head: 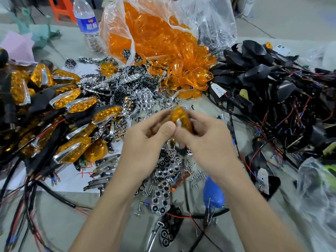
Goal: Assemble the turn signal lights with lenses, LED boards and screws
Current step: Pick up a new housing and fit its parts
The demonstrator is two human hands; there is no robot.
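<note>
Both hands meet above the middle of the table around one orange lens (181, 116), which is blurred. My right hand (203, 135) curls its fingers round the lens from the right. My left hand (151, 135) pinches its near end with thumb and fingers. Chrome reflector plates (163, 195) and loose screws (195, 176) lie under my wrists. A blue electric screwdriver (212, 193) lies beside my right forearm.
A clear bag of orange lenses (154, 33) stands at the back. Finished orange lights (72, 104) pile up at the left. Black housings with wires (272, 84) fill the right. A water bottle (87, 20) stands at the back left.
</note>
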